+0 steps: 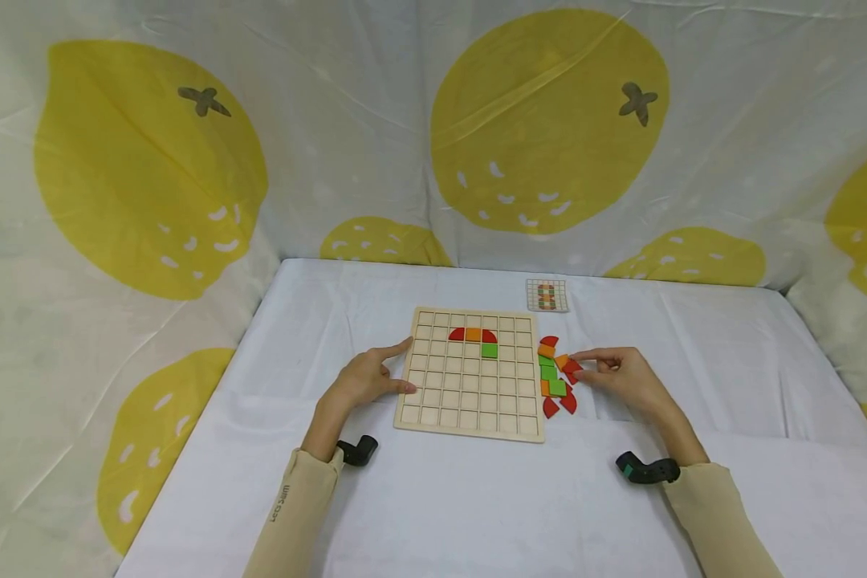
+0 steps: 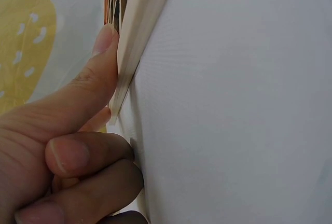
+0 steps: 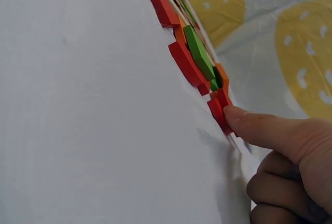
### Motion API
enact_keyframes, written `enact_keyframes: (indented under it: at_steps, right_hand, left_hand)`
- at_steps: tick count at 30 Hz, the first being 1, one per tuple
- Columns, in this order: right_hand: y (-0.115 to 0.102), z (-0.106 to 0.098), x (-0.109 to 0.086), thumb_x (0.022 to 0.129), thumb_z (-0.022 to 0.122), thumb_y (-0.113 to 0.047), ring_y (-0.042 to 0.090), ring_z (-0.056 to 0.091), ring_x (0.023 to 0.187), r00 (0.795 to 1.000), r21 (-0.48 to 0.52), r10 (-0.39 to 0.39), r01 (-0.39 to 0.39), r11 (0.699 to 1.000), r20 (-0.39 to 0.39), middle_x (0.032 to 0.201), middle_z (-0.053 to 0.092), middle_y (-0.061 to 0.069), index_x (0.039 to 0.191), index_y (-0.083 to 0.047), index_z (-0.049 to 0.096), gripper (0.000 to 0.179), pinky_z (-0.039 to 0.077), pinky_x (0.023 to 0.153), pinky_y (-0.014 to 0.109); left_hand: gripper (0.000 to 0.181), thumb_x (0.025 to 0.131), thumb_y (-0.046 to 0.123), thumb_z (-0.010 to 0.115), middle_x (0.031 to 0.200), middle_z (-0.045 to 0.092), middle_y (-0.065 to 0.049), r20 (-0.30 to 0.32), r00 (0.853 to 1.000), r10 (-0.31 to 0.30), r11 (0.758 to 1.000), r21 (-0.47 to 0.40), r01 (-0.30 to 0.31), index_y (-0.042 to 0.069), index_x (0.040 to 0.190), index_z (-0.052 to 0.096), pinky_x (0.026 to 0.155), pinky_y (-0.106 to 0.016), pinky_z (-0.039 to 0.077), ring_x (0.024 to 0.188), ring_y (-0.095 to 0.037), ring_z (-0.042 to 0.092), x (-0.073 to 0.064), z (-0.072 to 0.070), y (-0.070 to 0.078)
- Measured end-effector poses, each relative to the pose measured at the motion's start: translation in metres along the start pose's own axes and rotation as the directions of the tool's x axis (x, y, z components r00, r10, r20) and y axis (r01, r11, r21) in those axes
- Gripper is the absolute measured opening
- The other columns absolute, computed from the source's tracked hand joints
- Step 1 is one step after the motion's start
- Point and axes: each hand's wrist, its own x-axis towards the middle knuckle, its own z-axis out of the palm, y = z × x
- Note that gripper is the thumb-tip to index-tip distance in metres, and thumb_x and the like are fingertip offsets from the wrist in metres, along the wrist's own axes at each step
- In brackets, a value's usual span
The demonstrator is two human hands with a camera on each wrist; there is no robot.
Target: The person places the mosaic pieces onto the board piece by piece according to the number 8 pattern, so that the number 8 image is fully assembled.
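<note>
A wooden grid board lies on the white cloth. Two red quarter-circle tiles flank an orange square tile near its top, with a green square tile under the right one. My left hand rests at the board's left edge, thumb and index finger spread apart, thumb touching the rim; its other fingers are curled in the left wrist view. Beside the board's right edge, my right hand pinches a red tile between thumb and index finger, at the side of the loose pile.
Several loose red, orange and green tiles overlap along the board's right side. A small pattern card lies beyond the board's top right corner. Lemon-print cloth hangs behind and at the sides of the table.
</note>
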Motion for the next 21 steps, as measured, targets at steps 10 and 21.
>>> enact_keyframes:
  at_steps: [10,21]
  right_hand:
    - [-0.006,0.007,0.001,0.087,0.085,-0.029,0.011,0.036,0.061,0.999,0.016,-0.024,0.024,1.000,0.021,0.065,0.036,-0.002,0.123,-0.013,0.077,0.040,0.029,0.056,0.029]
    - [-0.008,0.010,0.002,0.085,0.087,-0.030,0.010,0.032,0.060,0.999,-0.006,-0.001,0.001,1.000,-0.035,0.063,0.034,-0.004,0.120,-0.011,0.078,0.041,0.028,0.057,0.030]
  left_hand:
    - [0.092,0.083,0.036,0.087,0.056,0.036,0.006,0.003,1.000,-0.009,1.000,-0.005,0.009,0.026,0.161,0.038,0.057,-0.027,0.029,0.054,-0.009,0.029,0.000,0.000,0.000]
    - [0.093,0.083,0.036,0.087,0.058,0.037,0.005,0.008,1.000,-0.026,1.000,-0.014,0.026,0.028,0.161,0.038,0.058,-0.028,0.031,0.057,-0.011,0.032,0.001,0.000,0.000]
